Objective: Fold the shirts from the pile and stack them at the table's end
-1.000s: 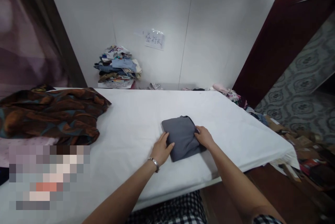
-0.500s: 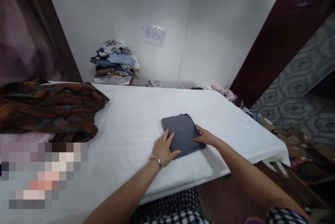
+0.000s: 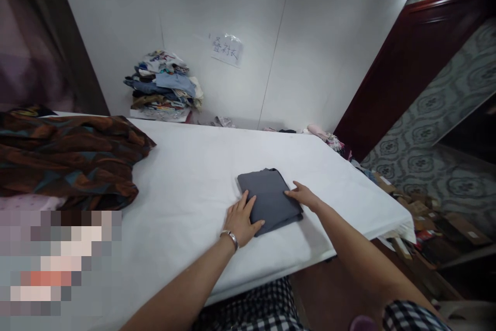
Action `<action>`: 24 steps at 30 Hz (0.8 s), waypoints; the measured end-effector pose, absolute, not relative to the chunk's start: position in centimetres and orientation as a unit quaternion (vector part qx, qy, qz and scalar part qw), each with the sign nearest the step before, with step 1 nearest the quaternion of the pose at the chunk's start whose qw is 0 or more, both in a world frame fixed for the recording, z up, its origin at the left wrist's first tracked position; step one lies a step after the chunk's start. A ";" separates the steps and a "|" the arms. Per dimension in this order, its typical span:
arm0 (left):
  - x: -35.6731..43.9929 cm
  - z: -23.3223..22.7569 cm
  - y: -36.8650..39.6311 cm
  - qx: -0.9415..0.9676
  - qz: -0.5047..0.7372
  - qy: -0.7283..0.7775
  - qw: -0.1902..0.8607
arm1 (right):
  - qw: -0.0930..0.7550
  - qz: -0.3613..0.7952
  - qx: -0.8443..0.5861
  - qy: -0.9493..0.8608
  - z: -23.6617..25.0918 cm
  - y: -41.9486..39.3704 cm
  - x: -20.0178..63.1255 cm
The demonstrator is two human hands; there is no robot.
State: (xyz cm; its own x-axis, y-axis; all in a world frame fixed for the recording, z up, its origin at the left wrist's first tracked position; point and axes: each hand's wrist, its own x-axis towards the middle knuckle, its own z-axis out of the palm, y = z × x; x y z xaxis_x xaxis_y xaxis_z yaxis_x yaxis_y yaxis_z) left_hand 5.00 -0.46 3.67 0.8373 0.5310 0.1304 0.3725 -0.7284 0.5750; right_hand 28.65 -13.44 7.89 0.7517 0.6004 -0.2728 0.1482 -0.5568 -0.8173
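Lying centre frame on a white-covered worktop [image 3: 186, 186]: folded grey garment [image 3: 267, 198], squared into a flat packet. Left hand [image 3: 241, 220] resting flat on its near-left edge, fingers [image 3: 251, 203] spread open, pressing rather than gripping; metal watch [image 3: 230, 237] showing at the wrist. Right hand [image 3: 306, 196] touching the garment's right edge, fingers extended and open, nothing clasped.

Spreading over the worktop's left end: rumpled brown patterned cloth [image 3: 65, 155]. Standing against the white panelled wall [image 3: 318, 47] at upper left of centre: heap of mixed clothes [image 3: 163, 85], with a paper sign [image 3: 227, 49] taped just to its right. Filling the right of frame: dark red door [image 3: 411, 57], patterned floor [image 3: 437, 166], clutter of boxes [image 3: 426, 212] beside the worktop's far corner.
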 end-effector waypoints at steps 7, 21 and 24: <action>4.8 3.9 -0.3 0.908 0.153 0.255 0.295 | 0.488 0.486 -0.707 -0.158 7.7 -12.0 27.7; 5.2 1.2 2.6 0.792 0.264 0.270 0.480 | 0.673 0.492 -0.535 -0.139 9.4 -11.6 26.9; 5.2 1.4 2.5 0.770 0.265 0.280 0.508 | 0.733 0.412 -0.516 -0.164 11.7 -11.2 28.7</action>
